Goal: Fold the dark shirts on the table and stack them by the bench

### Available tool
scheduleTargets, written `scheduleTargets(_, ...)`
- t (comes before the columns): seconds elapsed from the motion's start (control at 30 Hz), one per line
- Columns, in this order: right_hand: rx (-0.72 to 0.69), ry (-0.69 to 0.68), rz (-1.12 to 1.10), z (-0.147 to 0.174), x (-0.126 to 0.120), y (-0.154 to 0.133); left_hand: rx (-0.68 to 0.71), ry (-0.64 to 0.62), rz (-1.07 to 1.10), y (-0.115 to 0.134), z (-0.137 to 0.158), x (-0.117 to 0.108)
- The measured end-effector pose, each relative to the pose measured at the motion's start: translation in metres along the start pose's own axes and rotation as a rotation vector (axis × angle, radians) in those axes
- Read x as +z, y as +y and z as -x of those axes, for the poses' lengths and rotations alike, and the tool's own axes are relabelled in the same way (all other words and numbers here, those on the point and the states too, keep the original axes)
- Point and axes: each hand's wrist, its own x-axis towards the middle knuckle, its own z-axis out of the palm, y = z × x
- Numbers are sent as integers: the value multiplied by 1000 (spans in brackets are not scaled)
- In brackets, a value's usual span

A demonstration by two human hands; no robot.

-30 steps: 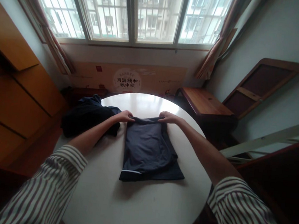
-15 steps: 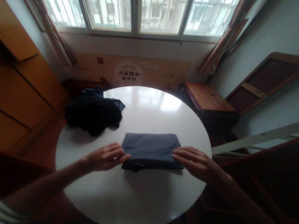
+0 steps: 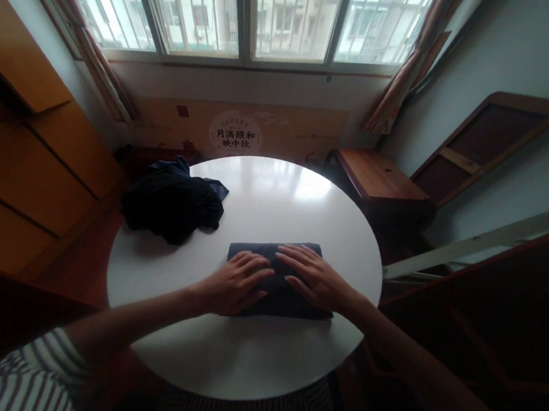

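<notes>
A folded dark cloth (image 3: 288,305) lies flat on the near half of a round white table (image 3: 248,360), a little right of the middle, with its long sides running left to right. The left hand (image 3: 241,284) rests over its left part and covers the near left corner; the right hand (image 3: 320,282) rests on its right half. Both lie palm down with the fingers stretched out and slightly spread, the two sets of fingertips close together over the middle. Neither hand is clasping anything: they touch the top of the cloth without pinching it.

The cloth looks light, soft and limp, probably a garment in several layers, and not at all fragile. Its smooth face may let the layers slide over one another, so a one-handed pull at a single corner could well loosen the folds. The surer hold would be at the left and right ends together, fingers slipped beneath the bottom layer and thumbs on top, keeping the stack level.

Well apart, at the far left of the table, sits a loose heap of dark clothing (image 3: 171,204), crumpled, with a bluish piece showing at its far edge
</notes>
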Motion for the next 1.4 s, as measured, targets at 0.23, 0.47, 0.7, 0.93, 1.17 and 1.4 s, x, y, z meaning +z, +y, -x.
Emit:
scheduleTargets(0.23,248,-105,55,-6,27,45,-92,-158,24,2,10,20)
scheduleTargets(0.47,301,-430,-224,-40,-28,75,-473,-173,295,-66,-18,-18)
scheduleTargets(0.7,331,-560,-393,-60,-75,66,-502,-450,474,-96,-49,-53)
scheduleTargets(0.93,-45,146,144,-51,-93,39,-154,230,-270,-84,-55,-86)
scheduleTargets(1.17,-50,-115,204,10,-1,44,-128,0,-251,-57,9,-4)
scheduleTargets(1.4,209,129,21,-17,-2,60,-488,290,84,-93,-3,-1)
